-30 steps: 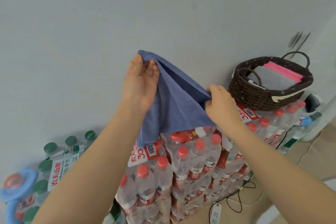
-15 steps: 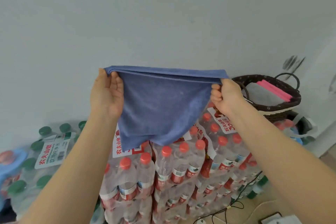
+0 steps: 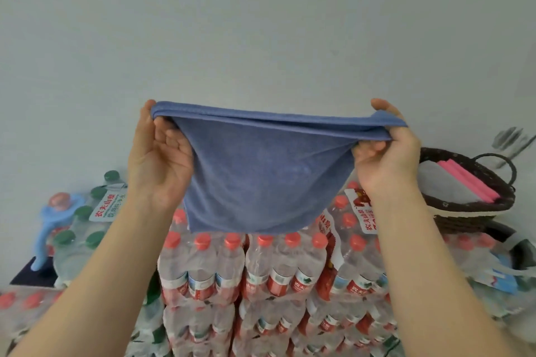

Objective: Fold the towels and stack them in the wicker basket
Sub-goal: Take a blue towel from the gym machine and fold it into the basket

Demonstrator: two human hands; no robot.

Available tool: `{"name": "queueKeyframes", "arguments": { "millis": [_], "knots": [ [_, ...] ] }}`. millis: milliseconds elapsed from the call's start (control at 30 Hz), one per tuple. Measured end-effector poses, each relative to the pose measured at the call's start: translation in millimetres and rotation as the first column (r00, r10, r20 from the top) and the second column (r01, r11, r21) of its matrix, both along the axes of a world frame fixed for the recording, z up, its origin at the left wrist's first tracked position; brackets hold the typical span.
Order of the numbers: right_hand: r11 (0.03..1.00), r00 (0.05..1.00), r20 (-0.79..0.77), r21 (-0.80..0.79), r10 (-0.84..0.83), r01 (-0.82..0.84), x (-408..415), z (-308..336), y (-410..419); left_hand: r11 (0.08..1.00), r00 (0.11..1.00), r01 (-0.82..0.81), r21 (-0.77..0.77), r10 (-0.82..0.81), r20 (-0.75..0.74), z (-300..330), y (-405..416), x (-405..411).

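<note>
— Towels: how many can you count?

— Three. One blue towel [image 3: 261,182] is stretched between my hands at the centre of the frame, doubled over, its lower edge hanging just above the bottle caps. A grey towel [image 3: 443,182] and a pink towel [image 3: 470,180] lie folded in the wicker basket [image 3: 464,209] at the right edge, the pink one along the far side of the grey one.

— And your grip?

— Both hands hold it. My left hand [image 3: 159,159] pinches the upper left corner, thumb up along the hem, fingers curled behind the cloth. My right hand [image 3: 388,153] pinches the upper right corner the same way. The top edge runs nearly level between them.

— How many baskets?

— One, dark brown, with a loop handle [image 3: 496,168] showing at its right end. It sits on top of the bottle packs, well to the right of the blue towel.

— What is under it all?

— Shrink-wrapped packs of red-capped water bottles [image 3: 261,269] stacked in layers across the lower middle. To the left is a pack of green-capped bottles [image 3: 84,220], with a light blue plastic tool [image 3: 49,229] beside it. Behind everything stands a plain pale grey wall [image 3: 261,23].
</note>
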State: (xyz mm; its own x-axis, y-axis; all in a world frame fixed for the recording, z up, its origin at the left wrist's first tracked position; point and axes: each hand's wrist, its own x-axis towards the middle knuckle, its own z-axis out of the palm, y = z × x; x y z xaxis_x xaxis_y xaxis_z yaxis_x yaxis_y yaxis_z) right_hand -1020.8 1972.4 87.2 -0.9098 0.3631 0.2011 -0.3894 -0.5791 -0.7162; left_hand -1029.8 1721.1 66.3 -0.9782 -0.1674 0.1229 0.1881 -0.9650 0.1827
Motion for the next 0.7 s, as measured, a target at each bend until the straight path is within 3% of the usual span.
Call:
{"name": "queueKeyframes", "arguments": {
  "millis": [100, 200, 233, 300, 367, 433, 500, 567, 700],
  "knots": [
    [0.999, 0.999, -0.009, -0.029, 0.040, -0.040, 6.5, 5.1, -7.1, 0.996, 0.996, -0.083, -0.023, 0.082, -0.037, 2.4, -2.9, 11.9],
    [0.993, 0.971, 0.233, 0.118, -0.056, 0.029, -2.8, -6.9, -7.5, 0.959, 0.984, -0.163, -0.233, 0.175, 0.034, -8.4, -10.0, 13.3],
    [0.981, 0.941, 0.319, 0.186, -0.114, 0.056, -8.9, -17.5, -5.8, 0.897, 0.968, -0.192, -0.398, 0.240, 0.075, -19.4, -13.7, 9.4],
    [0.953, 0.876, 0.436, 0.293, -0.206, 0.079, -21.3, -45.5, -1.7, 0.665, 0.914, -0.184, -0.724, 0.387, 0.124, -47.4, -20.8, -0.1],
    [0.918, 0.804, 0.545, 0.397, -0.238, 0.002, -29.4, -72.6, 0.3, 0.476, 0.863, -0.073, -0.876, 0.470, 0.183, -78.0, -29.2, -10.9],
    [0.887, 0.722, 0.652, 0.447, -0.234, -0.116, -34.4, -90.7, 2.2, 0.362, 0.833, 0.024, -0.932, 0.508, 0.219, -102.7, -38.0, -20.8],
    [0.908, 0.664, 0.737, 0.357, -0.130, -0.218, -38.9, -99.4, 3.6, 0.246, 0.821, 0.061, -0.967, 0.538, 0.189, -112.5, -40.0, -27.8],
    [0.951, 0.628, 0.778, 0.167, 0.035, -0.261, -45.0, -103.8, 4.2, 0.150, 0.799, 0.066, -0.986, 0.584, 0.142, -113.2, -36.8, -34.1],
    [0.943, 0.605, 0.790, 0.118, 0.101, -0.311, -64.8, -106.1, 3.2, 0.104, 0.787, 0.044, -0.994, 0.608, 0.099, -111.9, -34.2, -52.4]
  ]
}}
